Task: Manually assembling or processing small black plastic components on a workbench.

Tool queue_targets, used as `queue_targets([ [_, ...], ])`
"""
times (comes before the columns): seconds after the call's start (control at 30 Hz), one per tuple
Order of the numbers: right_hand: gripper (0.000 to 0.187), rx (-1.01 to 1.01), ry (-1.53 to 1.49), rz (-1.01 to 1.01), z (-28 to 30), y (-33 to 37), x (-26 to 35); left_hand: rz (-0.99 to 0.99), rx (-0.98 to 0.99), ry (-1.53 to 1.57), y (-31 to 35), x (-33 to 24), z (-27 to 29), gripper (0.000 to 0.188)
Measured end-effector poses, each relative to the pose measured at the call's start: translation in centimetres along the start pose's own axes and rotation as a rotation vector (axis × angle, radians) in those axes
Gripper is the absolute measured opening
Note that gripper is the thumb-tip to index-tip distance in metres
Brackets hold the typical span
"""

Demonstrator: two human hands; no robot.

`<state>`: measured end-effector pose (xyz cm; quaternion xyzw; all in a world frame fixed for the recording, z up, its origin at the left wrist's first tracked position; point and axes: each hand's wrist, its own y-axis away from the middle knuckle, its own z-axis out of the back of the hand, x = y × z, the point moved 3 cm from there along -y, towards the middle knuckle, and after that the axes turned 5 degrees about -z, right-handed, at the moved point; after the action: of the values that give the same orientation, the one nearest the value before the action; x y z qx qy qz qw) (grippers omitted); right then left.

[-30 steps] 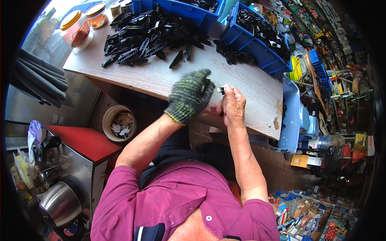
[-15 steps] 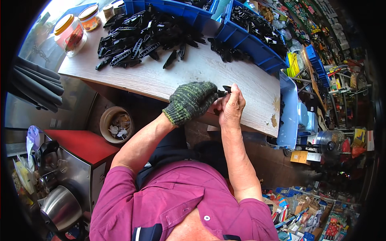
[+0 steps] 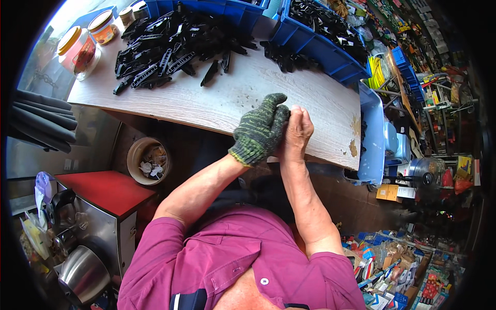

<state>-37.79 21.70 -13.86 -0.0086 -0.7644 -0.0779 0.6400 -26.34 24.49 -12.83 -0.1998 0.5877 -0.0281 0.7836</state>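
Observation:
My left hand (image 3: 261,129) wears a dark green-and-black knitted glove and is closed, with its thumb side toward the far edge. Pressed against it, my bare right hand (image 3: 298,130) has its fingers curled in. Both hands meet over the near edge of the wood-grain table (image 3: 323,121). Whatever lies between them is hidden by the glove and the fingers. Beyond, to the left, a heap of black plastic parts (image 3: 181,46) covers the table, some with ladder-like slots. One loose black part (image 3: 209,73) lies at the heap's near side.
A smaller cluster of black parts (image 3: 289,58) lies before a blue crate (image 3: 325,51) filled with similar pieces. Lidded jars (image 3: 77,54) stand at the far left. A waste bin (image 3: 135,160) sits below the table, near a red-topped cabinet (image 3: 103,188). Crowded shelves line the right.
Half a second ago a small black part showed between my fingertips; now it is out of sight. My gloved left hand has shifted right and turned upward, closing against the right hand.

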Motion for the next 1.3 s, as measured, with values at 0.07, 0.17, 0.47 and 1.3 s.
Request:
queue_targets([
  [0.07, 0.034, -0.024, -0.054, 0.044, -0.1, 0.4, 0.4, 0.065, 0.014, 0.021, 0.0, -0.5, -0.5, 0.036],
  [0.17, 0.032, -0.010, -0.017, 0.225, 1.9, -1.7, -0.9, -0.037, 0.068, -0.038, -0.4, -1.2, -0.8, 0.037],
  [0.47, 0.027, -0.080, -0.170, -0.191, 2.5, -1.5, 1.2, -0.382, -0.206, -0.879, -3.5, 2.4, 8.9, 0.039],
  [1.3, 0.065, -0.241, 0.384, -0.090, 6.5, -17.1, 4.9, -0.368, 0.121, -0.660, -3.2, 1.8, 6.5, 0.030],
])
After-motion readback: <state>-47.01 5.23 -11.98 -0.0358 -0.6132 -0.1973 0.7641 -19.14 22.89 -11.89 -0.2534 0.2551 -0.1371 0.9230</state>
